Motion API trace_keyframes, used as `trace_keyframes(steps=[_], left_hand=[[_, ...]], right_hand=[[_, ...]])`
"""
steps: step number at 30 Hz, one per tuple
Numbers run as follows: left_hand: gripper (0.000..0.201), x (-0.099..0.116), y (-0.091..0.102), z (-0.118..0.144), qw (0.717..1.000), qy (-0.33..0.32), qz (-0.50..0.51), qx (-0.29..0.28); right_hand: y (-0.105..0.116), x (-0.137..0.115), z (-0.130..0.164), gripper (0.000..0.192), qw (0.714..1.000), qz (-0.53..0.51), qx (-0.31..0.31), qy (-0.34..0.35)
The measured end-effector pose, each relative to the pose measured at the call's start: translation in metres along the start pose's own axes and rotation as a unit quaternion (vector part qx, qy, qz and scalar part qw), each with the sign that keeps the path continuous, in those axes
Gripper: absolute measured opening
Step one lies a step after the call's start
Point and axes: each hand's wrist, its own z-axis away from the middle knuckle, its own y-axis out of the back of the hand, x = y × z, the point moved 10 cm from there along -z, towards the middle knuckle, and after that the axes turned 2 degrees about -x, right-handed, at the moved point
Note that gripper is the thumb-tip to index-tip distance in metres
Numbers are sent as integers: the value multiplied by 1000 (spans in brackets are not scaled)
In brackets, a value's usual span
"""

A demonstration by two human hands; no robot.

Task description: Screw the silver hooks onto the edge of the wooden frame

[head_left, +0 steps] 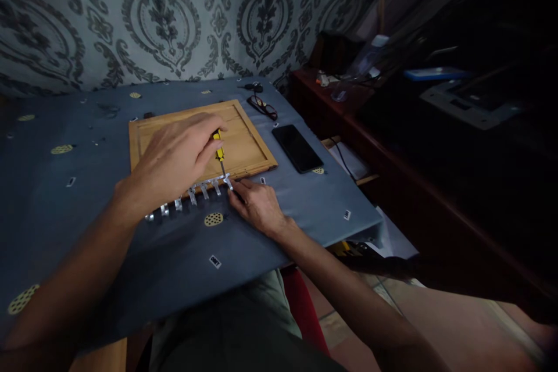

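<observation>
My left hand (183, 142) is closed on the handle of a yellow-and-black screwdriver (220, 154), held nearly upright. The screwdriver's tip meets the right end of a silver metal hook rail (204, 189). Several hooks stick out from this rail towards me, along the near edge of a framed wooden board (242, 128) lying flat. With fingers closed, my right hand (259, 206) grips the rail's last hook just below the screwdriver tip. Part of the board and the rail's left portion are hidden by my left hand and wrist.
A black phone (297, 148) lies right of the board, with glasses (262, 107) and a dark key-like item (253, 87) behind it. A patterned blue cloth (279, 256) covers the table. A dark red cabinet (370, 139) with a clear bottle (361, 64) stands at the right.
</observation>
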Motion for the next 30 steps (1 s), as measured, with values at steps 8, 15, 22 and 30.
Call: trace_keyframes(steps=[8, 15, 22, 30], left_hand=[[25, -2, -1, -1, 999, 38, -36, -1], [26, 8, -2, 0, 1000, -15, -21, -3], [29, 1, -2, 0, 995, 42, -87, -23], [22, 8, -5, -1, 999, -4, -40, -25]], right_hand=[[2, 0, 1, 40, 1000, -7, 13, 3], [2, 0, 1, 42, 1000, -2, 4, -2], [0, 2, 1, 42, 1000, -4, 5, -4], [1, 1, 1, 42, 1000, -3, 6, 0]])
